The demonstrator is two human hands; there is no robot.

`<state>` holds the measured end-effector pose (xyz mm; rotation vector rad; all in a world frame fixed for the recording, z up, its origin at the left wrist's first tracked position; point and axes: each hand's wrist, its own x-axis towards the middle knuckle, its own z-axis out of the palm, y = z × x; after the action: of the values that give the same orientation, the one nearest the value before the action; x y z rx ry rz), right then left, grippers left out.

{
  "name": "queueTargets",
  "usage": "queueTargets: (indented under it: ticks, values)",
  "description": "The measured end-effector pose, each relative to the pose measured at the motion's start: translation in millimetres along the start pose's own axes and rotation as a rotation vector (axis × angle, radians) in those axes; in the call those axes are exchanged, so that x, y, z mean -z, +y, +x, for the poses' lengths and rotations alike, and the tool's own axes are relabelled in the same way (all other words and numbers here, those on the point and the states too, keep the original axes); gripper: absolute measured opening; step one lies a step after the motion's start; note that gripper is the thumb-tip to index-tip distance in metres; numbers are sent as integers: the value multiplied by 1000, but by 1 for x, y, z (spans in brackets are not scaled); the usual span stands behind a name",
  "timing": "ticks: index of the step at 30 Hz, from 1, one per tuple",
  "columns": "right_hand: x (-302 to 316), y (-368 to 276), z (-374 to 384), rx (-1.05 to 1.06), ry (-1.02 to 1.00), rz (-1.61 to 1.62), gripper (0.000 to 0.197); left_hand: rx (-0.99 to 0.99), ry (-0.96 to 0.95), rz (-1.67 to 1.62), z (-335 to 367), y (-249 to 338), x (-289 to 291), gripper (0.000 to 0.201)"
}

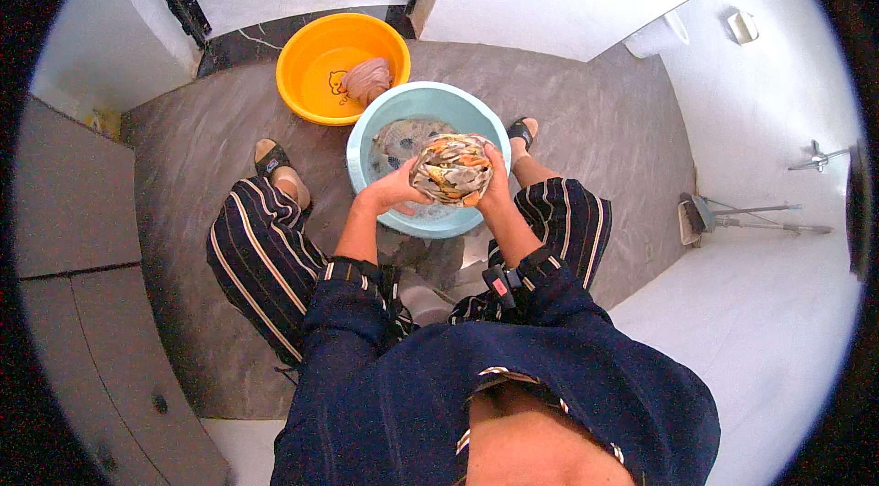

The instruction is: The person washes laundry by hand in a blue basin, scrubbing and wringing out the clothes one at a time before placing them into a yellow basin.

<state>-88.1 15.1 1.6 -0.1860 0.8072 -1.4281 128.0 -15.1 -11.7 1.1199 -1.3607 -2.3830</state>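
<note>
A bunched, patterned cloth point(451, 170) in grey, orange and cream is squeezed between my two hands above a light blue basin point(469, 98). My left hand point(396, 189) is closed around its left side, and my right hand point(495, 178) grips its right side. Below them, greyish fabric with dark spots point(396, 140) lies in the basin's water. Whether that fabric joins the cloth in my hands, I cannot tell. Some suds show near the basin's front wall. The inner fingers of both hands are partly hidden by the bundle.
Beyond the blue basin stands a yellow-orange basin point(302, 74) with a brownish-pink cloth point(367, 81) inside. My feet in dark sandals flank the blue basin. A dustpan point(701, 214) and long handles lean at the right wall, below a tap point(818, 156). Grey cabinets point(73, 202) line the left.
</note>
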Motion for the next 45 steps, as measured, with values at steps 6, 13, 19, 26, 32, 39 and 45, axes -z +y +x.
queueTargets:
  ticks: [6,13,19,26,32,39,45]
  values:
    - [10,-3,4,134,123,-142,36,-78,75,-544,6,14,-26,78]
    - [-58,17,-35,85,-27,-124,39,-276,114,-834,28,8,-52,66]
    - [-55,10,-41,-162,-69,79,52,-410,33,-894,10,33,-51,49]
    - [-53,-3,-33,-326,-44,-66,71,-583,576,-652,15,48,-55,34]
    - [-35,-4,-48,-423,42,32,78,-904,878,343,12,56,-65,26]
    - [-7,-11,-13,-244,-90,208,49,-911,623,286,4,64,-93,21]
    - [-39,-14,-16,68,56,-103,30,-975,852,241,12,60,-76,22]
